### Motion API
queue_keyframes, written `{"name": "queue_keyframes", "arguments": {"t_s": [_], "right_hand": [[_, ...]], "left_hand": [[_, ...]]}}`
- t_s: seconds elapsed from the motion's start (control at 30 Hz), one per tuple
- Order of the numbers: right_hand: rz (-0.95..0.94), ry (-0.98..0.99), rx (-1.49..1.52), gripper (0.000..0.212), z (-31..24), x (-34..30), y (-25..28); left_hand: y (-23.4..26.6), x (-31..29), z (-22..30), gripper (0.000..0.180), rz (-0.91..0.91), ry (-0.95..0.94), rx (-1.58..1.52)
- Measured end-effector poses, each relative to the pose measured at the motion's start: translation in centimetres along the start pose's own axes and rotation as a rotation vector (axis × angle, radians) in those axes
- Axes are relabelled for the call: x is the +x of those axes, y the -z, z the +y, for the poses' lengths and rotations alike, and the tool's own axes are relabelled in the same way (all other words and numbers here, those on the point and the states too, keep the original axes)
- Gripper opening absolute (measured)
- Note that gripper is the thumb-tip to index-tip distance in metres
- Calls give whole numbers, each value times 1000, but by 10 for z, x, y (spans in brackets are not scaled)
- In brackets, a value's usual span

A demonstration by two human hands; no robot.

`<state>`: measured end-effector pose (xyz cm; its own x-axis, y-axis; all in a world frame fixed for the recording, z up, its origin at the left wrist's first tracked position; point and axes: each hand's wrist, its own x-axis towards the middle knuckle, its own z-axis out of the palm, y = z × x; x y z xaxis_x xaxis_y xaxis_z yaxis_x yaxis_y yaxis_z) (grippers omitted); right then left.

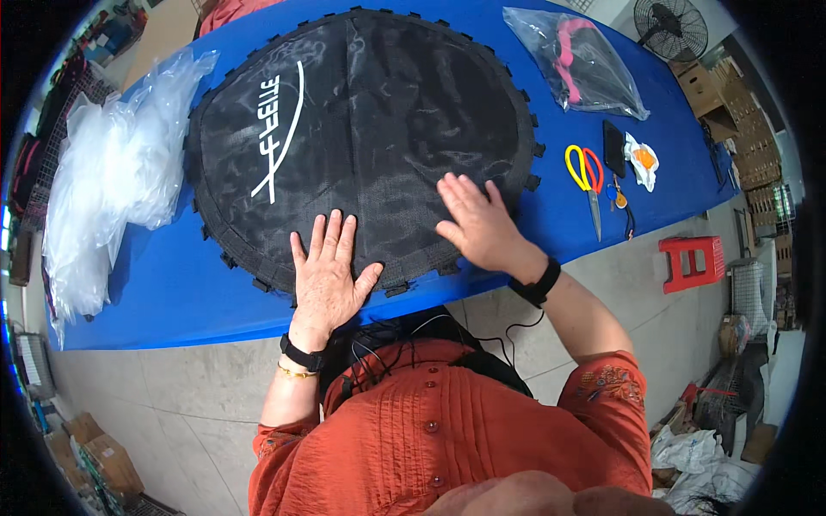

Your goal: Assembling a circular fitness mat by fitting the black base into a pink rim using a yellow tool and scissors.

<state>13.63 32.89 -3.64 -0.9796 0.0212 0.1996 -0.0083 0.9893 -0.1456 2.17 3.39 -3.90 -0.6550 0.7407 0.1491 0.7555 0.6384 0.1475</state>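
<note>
A round black mesh trampoline mat [422, 112] lies spread on the blue-covered table, with small tabs around its rim and white printing on its left part. My left hand [327, 271] rests flat on the mat's near edge, fingers stretched away from me and thumb out to the side. Farther right, my right hand [482, 225] is over the mat's near right part, its fingers extended and thumb apart. Whether its palm touches the mesh, I cannot tell. Neither hand holds anything.
Clear plastic bags [129, 172] are heaped on the left. A bag [594, 69] with a pink-and-black item lies far right. Nearer are scissors [590, 185], a black phone [613, 148], keys [618, 198] and a crumpled wrapper [641, 161]. A red stool [691, 263] stands on the floor.
</note>
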Motion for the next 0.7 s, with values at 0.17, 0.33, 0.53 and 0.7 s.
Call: {"name": "queue_keyframes", "arguments": {"t_s": [0.17,0.33,0.53,0.7], "right_hand": [[-65,-144,-98,73,47,0,2],[-196,-373,-148,81,85,8,15],[-350,-446,-87,84,94,23,42],[-101,-323,-31,61,113,23,38]], "left_hand": [[-8,0,2,89,20,2,13],[-7,0,1,90,16,0,7],[-7,0,0,90,18,-2,10],[-6,0,0,90,31,-9,9]]}}
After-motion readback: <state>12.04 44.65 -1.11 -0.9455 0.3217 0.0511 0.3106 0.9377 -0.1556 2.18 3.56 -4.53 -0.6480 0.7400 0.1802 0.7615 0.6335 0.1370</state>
